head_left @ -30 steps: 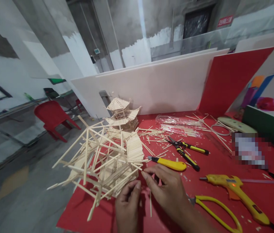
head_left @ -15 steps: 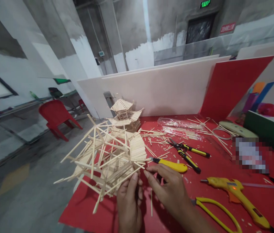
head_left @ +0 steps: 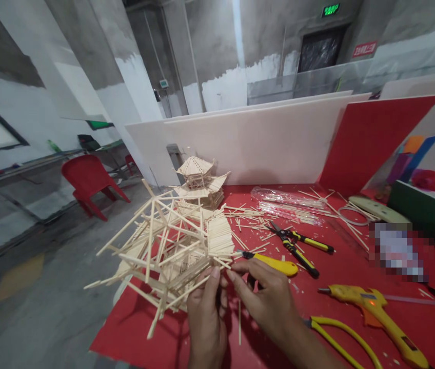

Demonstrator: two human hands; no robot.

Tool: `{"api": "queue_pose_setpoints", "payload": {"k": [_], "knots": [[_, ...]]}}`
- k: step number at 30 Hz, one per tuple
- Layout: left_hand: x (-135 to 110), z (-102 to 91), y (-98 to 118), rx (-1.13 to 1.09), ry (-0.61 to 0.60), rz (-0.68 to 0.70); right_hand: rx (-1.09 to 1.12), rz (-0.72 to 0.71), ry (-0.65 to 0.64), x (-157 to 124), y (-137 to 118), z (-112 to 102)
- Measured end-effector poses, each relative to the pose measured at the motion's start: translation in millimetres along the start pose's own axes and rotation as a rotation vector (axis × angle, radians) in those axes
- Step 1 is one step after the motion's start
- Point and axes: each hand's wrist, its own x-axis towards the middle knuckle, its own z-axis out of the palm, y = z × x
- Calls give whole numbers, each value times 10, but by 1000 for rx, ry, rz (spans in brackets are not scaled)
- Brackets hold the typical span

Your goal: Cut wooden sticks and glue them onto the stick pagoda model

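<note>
A large lattice model of thin wooden sticks (head_left: 167,256) sits at the left edge of the red table (head_left: 340,266). My left hand (head_left: 206,318) reaches up to its near right corner, fingers pinched on a protruding stick. My right hand (head_left: 267,297) is beside it, index finger and thumb pinched at the same stick ends. A loose stick (head_left: 239,322) lies on the table between my wrists. A smaller finished stick pagoda (head_left: 199,180) stands behind the lattice.
A yellow utility knife (head_left: 275,264), black-and-yellow cutters (head_left: 298,247), a yellow glue gun (head_left: 375,310), yellow-handled scissors (head_left: 340,338), a bag of sticks (head_left: 287,204) and scattered offcuts lie on the table. White and red boards (head_left: 279,138) stand behind. A red chair (head_left: 86,179) is at left.
My left hand has risen from the table to the lattice's corner and pinched a stick there. My right hand has edged up toward the same spot.
</note>
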Motion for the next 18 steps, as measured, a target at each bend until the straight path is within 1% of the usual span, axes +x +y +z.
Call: {"api": "queue_pose_setpoints", "payload": {"k": [3,8,18], "knots": [[8,12,2,-1,-11,11,18,3,-3,3,4,6],[23,53,8,-30,45,-6,32,-3,-6,21,4,9],[25,112,35,-50,40,-16,20,-6,-19,18,47,16]]}}
